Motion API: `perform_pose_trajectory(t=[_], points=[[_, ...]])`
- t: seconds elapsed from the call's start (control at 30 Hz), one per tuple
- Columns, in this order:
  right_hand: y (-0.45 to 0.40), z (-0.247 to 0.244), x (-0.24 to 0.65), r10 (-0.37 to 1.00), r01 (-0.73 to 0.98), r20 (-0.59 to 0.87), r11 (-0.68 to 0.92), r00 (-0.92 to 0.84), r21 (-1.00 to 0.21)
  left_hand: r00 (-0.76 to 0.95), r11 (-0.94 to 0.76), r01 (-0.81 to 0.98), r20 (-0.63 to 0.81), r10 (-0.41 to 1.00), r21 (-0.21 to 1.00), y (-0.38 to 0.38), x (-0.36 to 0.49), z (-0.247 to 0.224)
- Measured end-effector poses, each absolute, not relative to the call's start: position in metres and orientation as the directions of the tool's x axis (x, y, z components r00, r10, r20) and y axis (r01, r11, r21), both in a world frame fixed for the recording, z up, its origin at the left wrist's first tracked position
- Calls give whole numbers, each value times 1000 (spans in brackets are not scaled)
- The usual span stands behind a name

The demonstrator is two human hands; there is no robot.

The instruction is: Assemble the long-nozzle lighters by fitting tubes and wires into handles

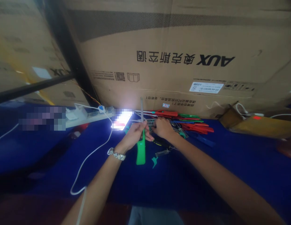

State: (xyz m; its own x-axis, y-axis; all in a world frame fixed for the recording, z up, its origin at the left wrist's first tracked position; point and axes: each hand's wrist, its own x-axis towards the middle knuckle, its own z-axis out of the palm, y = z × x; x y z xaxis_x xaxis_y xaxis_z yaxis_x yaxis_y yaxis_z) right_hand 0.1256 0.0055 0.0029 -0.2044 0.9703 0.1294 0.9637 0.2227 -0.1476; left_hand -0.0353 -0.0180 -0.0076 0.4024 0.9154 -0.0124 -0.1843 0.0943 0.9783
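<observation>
My left hand (134,135) is closed around a green long-nosed lighter (141,153), its metal tube pointing up and away from me. To the right, my right hand (162,127) is over a pile of small metal and plastic parts (176,126), its fingers bent inward; what they grip is hidden. A black-and-yellow screwdriver (161,143) lies just below that hand. Nearer to me on the blue cloth is a teal trigger-shaped piece (154,161) beside a small metal part (162,153). Red lighters (167,113) lie behind the pile, with more red handles (199,127) to its right.
A large cardboard carton (166,37) stands right behind the work area. At left are a bright, partly blurred screen (123,120), a white power strip (89,119) and a loose white cable (85,159). A yellowish box (260,126) sits at right on the blue cloth (183,175).
</observation>
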Motion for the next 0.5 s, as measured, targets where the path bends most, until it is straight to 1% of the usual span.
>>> perform_pose_trajectory(t=[0.07,0.17,0.2,0.23,0.27,0.3,0.33,0.37,0.4,0.43,0.5], points=[[9,5,124,971,961,134,221,-201,-164,403,125,-181,-43,914,975,-19,-37,-7],[10,7,129,968,952,165,221,-188,-214,428,198,-115,-131,894,973,-21,-41,-4],[9,8,132,967,943,183,222,-179,-248,438,207,-79,-153,886,975,-22,-43,-2],[7,7,137,964,924,204,229,-171,-307,447,204,-42,-164,879,978,-23,-45,0],[5,6,143,959,880,230,248,-165,-405,458,192,-11,-166,874,981,-24,-46,1],[1,4,149,954,783,258,275,-151,-558,471,176,16,-163,867,984,-26,-47,2],[-4,2,155,950,629,279,304,-142,-715,487,161,37,-158,859,986,-27,-47,4],[-9,0,161,950,443,284,311,-128,-841,504,149,49,-153,850,988,-29,-47,4],[-15,-1,167,958,261,259,282,-118,-923,521,143,57,-151,840,988,-31,-47,5],[-20,-3,173,968,116,232,243,-97,-963,534,135,65,-149,832,989,-32,-46,5],[-30,-3,184,984,-27,177,176,-30,-984,553,101,83,-131,823,991,-35,-43,5]])
